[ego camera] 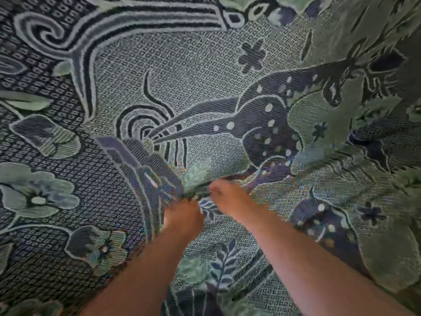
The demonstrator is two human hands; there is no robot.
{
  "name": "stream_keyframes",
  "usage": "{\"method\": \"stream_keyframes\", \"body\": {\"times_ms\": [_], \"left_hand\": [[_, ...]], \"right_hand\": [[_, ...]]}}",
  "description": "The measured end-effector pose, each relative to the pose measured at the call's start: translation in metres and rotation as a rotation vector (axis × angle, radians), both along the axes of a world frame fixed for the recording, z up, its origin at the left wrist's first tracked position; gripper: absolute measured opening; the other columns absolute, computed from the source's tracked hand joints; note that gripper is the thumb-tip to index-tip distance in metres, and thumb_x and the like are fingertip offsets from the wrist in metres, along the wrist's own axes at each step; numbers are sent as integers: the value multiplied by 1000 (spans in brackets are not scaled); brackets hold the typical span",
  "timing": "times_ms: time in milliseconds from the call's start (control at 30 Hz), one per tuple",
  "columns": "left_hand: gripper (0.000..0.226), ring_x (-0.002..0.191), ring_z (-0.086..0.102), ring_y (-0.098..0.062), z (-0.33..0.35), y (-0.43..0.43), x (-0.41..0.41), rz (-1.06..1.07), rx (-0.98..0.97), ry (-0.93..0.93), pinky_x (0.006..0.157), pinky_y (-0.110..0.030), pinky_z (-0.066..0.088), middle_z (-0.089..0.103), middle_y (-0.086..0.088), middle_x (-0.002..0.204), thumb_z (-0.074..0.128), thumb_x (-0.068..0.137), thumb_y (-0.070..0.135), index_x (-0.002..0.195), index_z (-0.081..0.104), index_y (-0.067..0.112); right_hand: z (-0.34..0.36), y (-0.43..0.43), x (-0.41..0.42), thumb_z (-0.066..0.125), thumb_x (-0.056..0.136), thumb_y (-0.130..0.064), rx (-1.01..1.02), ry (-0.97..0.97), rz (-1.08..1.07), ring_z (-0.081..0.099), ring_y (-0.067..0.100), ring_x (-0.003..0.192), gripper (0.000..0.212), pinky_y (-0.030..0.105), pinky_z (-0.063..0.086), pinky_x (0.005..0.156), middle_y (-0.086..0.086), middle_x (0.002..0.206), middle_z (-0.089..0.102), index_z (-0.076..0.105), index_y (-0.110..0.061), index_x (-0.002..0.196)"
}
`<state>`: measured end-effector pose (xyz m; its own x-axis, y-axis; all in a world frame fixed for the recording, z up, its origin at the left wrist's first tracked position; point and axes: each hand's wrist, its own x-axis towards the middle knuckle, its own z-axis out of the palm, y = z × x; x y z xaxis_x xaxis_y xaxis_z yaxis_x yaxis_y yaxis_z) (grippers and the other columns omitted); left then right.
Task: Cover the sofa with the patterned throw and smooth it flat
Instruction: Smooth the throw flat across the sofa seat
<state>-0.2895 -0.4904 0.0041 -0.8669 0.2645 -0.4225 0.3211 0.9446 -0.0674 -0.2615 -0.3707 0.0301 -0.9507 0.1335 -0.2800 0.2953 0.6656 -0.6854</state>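
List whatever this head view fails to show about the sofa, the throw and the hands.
Sofa: head view, wholly hidden under the blue-green patterned woven throw.
Throw's edges: cut off by all four frame borders.
Fingertips of the left hand and right hand: lost to motion blur and the bunched fold they grip.
Right side of the pattern: smeared by blur.

Probably home; only clue: woven floral throw filling whole view
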Motion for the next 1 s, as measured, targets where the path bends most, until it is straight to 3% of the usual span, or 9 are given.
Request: {"method": "stream_keyframes", "body": {"times_ms": [167,300,400,500,567,633,733,867,1000], "left_hand": [[48,130,38,-30,-61,-10,-16,-14,38,108,106,-49,33,34,-9,142,35,94,39,137,38,17],[56,142,17,-25,-88,-20,-18,-88,-9,239,113,-58,13,9,-6,155,20,98,41,150,12,23],[57,146,5,-23,-101,-23,-19,-89,-18,256,113,-60,6,-2,-4,159,12,99,42,151,0,23],[58,147,-3,-23,-103,-15,-12,10,49,207,115,-58,5,-11,-1,160,12,100,38,151,-8,19],[61,148,-10,-24,-98,-1,-2,113,137,121,117,-54,5,-16,-4,159,19,101,32,151,-11,14],[62,148,-12,-24,-95,10,11,90,226,75,119,-50,2,-14,-6,160,22,100,29,151,-9,13],[63,147,-16,-18,-104,6,22,3,290,75,116,-55,-2,-17,1,159,18,99,43,151,-11,22],[79,146,-15,-16,-116,-15,5,1,207,115,112,-61,-3,-20,9,156,7,85,73,147,-18,31],[78,147,-12,-15,-114,-18,4,-11,215,140,113,-61,-1,-16,11,157,7,86,72,148,-16,31]], "right_hand": [[-62,-27,-26,41,94,-20,312,-34,147,60,32,106,28,39,48,86,16,112,63,63,-9,107],[-95,-34,-30,38,94,-26,480,7,188,39,29,126,38,44,36,103,8,135,44,54,-13,126],[-111,-33,-33,38,94,-33,494,37,171,30,23,134,43,49,23,112,0,144,34,45,-23,136],[-124,-27,-18,31,98,-39,521,79,194,18,17,143,49,56,7,116,-7,153,23,28,-29,146],[-129,-21,-6,23,101,-41,548,61,234,0,15,148,52,56,-4,115,-13,159,4,10,-31,151],[-129,-13,5,17,101,-43,543,24,229,-11,16,147,53,55,-7,115,-16,159,-8,1,-34,150],[-127,10,18,18,98,-54,558,-61,175,-13,18,147,58,56,-6,114,-17,157,-13,-3,-37,150],[-135,62,45,18,91,-66,599,-182,43,-15,16,146,70,56,-7,114,-16,156,-17,-9,-37,149],[-133,101,73,16,92,-65,651,-227,-50,-17,14,146,70,59,-5,113,-15,157,-17,-5,-34,150]]}}
